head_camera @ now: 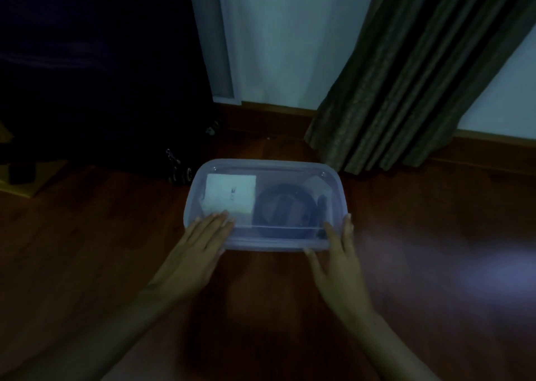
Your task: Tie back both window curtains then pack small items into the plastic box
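Observation:
A clear plastic box [269, 167] with its translucent lid on sits on the dark wooden floor. Through the lid I make out a white packet [230, 193] on the left, a dark round coiled item [284, 206] in the middle and a small pale piece [316, 186] at the right. My left hand [197, 247] lies flat with fingers spread on the lid's near left corner. My right hand [338, 259] rests on the near right corner, fingers along the box's edge. A dark green curtain [406, 76] hangs at the upper right, its hem touching the floor behind the box.
A large dark object [95, 76] fills the upper left, with metal clips or keys [177, 169] at its base beside the box. A yellowish flat thing [26, 183] with a dark small object lies at far left. White wall and wooden skirting run behind.

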The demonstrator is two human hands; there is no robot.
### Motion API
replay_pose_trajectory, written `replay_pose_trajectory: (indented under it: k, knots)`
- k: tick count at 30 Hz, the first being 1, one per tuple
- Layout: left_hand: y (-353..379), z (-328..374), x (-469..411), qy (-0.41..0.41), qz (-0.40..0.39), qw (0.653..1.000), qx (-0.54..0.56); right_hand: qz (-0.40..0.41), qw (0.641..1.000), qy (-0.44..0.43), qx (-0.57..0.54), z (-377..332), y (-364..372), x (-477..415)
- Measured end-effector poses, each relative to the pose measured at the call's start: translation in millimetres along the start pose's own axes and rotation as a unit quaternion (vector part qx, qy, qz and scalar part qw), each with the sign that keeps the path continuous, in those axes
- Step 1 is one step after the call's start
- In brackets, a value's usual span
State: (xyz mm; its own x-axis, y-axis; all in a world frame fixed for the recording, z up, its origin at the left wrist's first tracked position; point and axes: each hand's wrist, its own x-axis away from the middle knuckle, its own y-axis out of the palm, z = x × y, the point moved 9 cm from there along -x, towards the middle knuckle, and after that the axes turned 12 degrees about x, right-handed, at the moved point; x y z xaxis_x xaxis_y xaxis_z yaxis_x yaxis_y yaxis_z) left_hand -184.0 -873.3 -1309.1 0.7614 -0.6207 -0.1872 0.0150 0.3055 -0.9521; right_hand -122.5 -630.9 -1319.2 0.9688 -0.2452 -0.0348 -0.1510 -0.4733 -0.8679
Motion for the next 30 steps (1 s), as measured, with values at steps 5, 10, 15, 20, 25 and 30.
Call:
replay_pose_trajectory:
  k: [5, 10, 15, 20, 25, 30]
  knots:
    - [-2.9, -26.2, -34.2, -0.02, -0.036, 0.999, 0.007, -0.002, 0.996, -0.08, 0.041, 6.3, 4.2, -52.9]
    - [-11.4, -39.7, -55.0, -0.072, -0.035, 0.997, -0.021, 0.053, 0.997, -0.041, 0.049, 4.3, -2.4, -57.5]
    - [13.4, -19.2, -28.0, -0.05, -0.037, 0.996, -0.061, 0.039, 0.984, -0.063, 0.162, -1.9, 20.0, -30.6]
    - [28.9, -34.6, -43.9, -0.066, -0.096, 0.989, -0.09, -0.012, 0.969, -0.03, 0.244, -3.8, 29.8, -44.7]
    - [22.3, -46.7, -89.3, -0.084, -0.139, 0.983, -0.086, -0.059, 0.964, -0.007, 0.26, 1.3, 29.2, -84.6]
    - [18.7, -57.7, -126.5, -0.102, -0.179, 0.973, -0.107, -0.063, 0.971, 0.006, 0.231, 2.3, 27.1, -115.2]
